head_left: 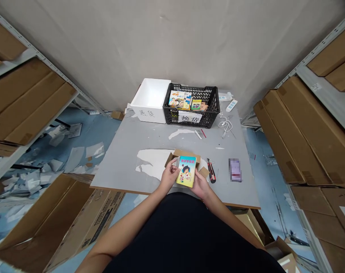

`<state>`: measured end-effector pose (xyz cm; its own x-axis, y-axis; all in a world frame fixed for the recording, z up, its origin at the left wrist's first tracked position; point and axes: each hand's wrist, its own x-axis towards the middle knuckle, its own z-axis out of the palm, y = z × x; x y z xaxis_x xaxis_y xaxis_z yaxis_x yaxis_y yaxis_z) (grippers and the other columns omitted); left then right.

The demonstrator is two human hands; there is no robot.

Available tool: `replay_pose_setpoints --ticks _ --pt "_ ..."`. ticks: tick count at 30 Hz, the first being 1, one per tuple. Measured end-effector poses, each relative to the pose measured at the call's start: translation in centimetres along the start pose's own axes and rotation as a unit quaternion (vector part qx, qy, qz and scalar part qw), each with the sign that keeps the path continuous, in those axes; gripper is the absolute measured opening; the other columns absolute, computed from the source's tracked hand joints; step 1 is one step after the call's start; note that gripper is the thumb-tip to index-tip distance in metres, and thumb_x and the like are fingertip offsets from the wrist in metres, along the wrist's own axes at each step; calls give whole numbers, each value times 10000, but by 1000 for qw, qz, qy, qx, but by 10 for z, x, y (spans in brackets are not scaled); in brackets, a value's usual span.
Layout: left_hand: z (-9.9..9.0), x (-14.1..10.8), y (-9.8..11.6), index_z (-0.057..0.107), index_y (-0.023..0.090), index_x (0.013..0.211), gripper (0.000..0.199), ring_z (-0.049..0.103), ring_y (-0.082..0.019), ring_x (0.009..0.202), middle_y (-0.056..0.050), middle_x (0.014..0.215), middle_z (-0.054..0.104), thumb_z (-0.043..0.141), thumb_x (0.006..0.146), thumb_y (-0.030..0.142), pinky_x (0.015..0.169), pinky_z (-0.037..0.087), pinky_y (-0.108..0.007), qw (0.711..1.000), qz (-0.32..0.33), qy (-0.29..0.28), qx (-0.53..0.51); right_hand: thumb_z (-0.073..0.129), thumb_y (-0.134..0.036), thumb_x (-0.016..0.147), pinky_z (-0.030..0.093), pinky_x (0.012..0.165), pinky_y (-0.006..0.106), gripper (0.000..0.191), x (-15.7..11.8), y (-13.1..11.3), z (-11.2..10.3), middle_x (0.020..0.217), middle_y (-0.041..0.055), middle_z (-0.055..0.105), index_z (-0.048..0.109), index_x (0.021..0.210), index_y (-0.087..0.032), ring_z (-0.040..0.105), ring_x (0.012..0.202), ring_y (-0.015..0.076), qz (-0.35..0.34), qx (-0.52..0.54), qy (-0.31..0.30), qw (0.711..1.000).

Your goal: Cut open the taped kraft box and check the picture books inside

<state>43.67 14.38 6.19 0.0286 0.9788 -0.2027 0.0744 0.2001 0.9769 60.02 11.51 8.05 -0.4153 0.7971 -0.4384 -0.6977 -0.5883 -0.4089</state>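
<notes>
My left hand (pixel 169 175) and my right hand (pixel 200 184) hold a small children's book (pixel 186 171) with a blue and yellow cover by its two long edges. The book is tilted and sits just above and in front of an open cardboard box (pixel 186 154), hiding the box's inside. Its flaps spread outward, and my right hand is next to the near-right flap. A red and black utility knife (pixel 211 170) lies to the right of my right hand, not touching it.
The grey tabletop (pixel 123 168) has white patches. At its far edge stand a white foam box (pixel 150 101) and a black plastic crate (pixel 191 106) holding several books. A white cable (pixel 226 127), power strip (pixel 231 105) and blurred card (pixel 235 170) lie right. Cardboard-filled shelves flank the table.
</notes>
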Motion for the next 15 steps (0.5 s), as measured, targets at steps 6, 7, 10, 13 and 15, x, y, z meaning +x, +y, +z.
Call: replay_pose_setpoints --ticks 6,7,10,13,15 --pt "7 -6 0 664 220 1158 388 619 -155 791 -61 996 644 654 784 321 739 526 -296 991 48 -24 124 671 -441 801 482 955 409 354 10 12 -9 1108 41 708 634 1099 -254 614 1112 249 -77 -45 -4 996" --pt "8 -6 0 662 220 1168 390 632 -167 832 -74 1043 644 643 794 329 753 535 -305 989 50 -36 132 686 -417 796 480 953 392 338 12 14 -11 1091 29 711 632 1093 -264 621 1094 237 -89 -54 -6 995" --pt "13 -8 2 635 210 1225 412 639 -192 974 -97 1139 640 595 836 344 847 535 -335 987 56 -69 137 709 -386 789 482 922 360 306 16 16 -14 1028 16 715 628 1065 -281 642 1030 219 -104 -81 -8 991" --pt "15 -9 8 621 201 1249 430 609 -213 1097 -104 1216 631 577 854 365 970 487 -378 986 64 -87 127 713 -416 783 485 875 351 315 18 17 -15 990 20 706 618 1051 -280 644 979 217 -113 -94 -8 989" --pt "14 -9 13 622 193 1251 447 574 -233 1176 -106 1259 623 578 856 398 1041 436 -404 987 66 -100 106 721 -433 773 486 834 342 325 18 17 -14 982 19 692 609 1035 -276 640 940 211 -116 -99 -5 988"
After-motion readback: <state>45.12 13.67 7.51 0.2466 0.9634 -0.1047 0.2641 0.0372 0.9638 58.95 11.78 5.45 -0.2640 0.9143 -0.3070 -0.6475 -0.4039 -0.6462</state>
